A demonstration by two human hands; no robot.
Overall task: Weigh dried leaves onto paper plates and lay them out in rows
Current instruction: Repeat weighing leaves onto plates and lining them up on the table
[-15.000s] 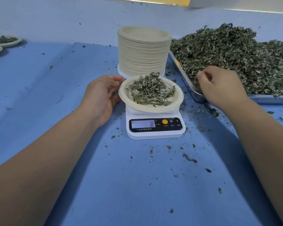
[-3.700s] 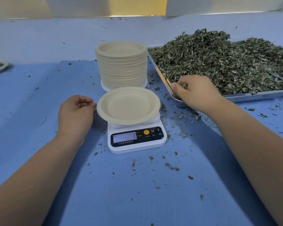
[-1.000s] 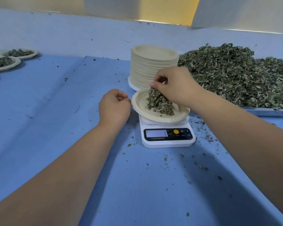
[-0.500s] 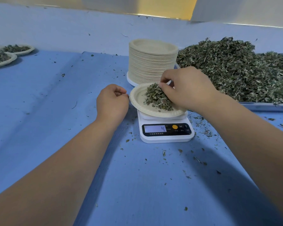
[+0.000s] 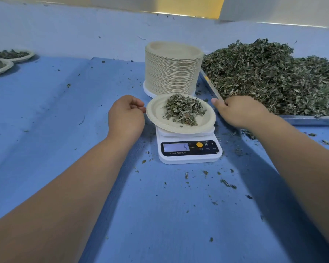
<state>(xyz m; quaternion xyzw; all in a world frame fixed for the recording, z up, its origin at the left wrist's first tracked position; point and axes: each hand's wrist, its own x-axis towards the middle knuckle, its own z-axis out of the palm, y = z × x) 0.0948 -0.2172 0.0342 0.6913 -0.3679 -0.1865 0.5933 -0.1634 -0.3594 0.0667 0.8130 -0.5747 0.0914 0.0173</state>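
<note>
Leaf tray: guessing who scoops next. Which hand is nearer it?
Right. The right hand is at a corner of the leaf tray; the left hand sits left of the plate on the scale.

A blue cloth (image 5: 46, 130) covered the tabletop. A scale (image 5: 188, 156) sat near its middle, with a plate stack (image 5: 172, 73) just behind. A tray (image 5: 311, 120) lay toward the right edge and filled plates (image 5: 7, 68) at the left edge. Crumbs (image 5: 226, 183) were scattered around.
</note>
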